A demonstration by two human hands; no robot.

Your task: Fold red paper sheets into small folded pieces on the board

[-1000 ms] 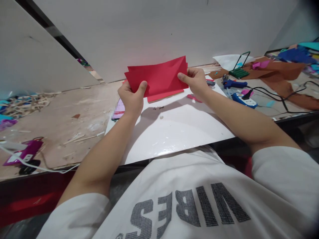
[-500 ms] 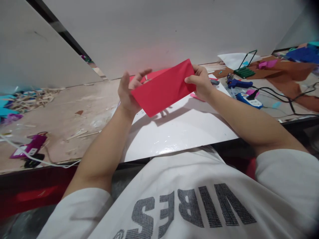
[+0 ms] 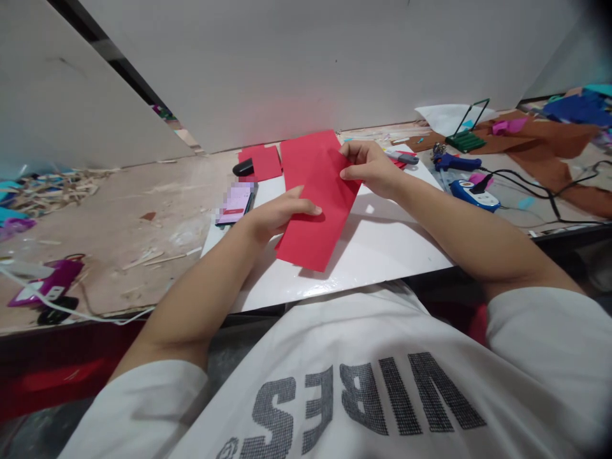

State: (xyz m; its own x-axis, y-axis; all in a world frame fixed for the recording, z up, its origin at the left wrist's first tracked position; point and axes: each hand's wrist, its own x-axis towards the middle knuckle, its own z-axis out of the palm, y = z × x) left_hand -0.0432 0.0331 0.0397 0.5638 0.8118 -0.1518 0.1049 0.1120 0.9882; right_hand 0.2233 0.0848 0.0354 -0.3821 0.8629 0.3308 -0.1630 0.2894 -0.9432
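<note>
A piece of red paper (image 3: 319, 236) is tilted above the white board (image 3: 392, 248), its shadow falling beneath it. My left hand (image 3: 280, 211) grips its left edge, thumb on top and the other fingers hidden behind. At the upper right edge, my right hand (image 3: 370, 167) pinches the same paper between thumb and fingers. More red paper (image 3: 306, 156) shows behind the held piece; whether the two are joined I cannot tell. Smaller red pieces (image 3: 266, 162) lie at the board's back left beside a black object (image 3: 243, 167).
A phone (image 3: 235, 203) rests at the board's left edge. A grey-handled cutter (image 3: 404, 157) lies back right. Further right are a blue glue gun (image 3: 459, 161), a blue-and-white power box (image 3: 474, 194) and black cables. Wood sticks (image 3: 71, 194) are heaped far left, near a purple device (image 3: 48, 284).
The red paper has turned from slanting sideways to more upright and come lower. My left hand has moved right and down along it, uncovering the phone and smaller red pieces.
</note>
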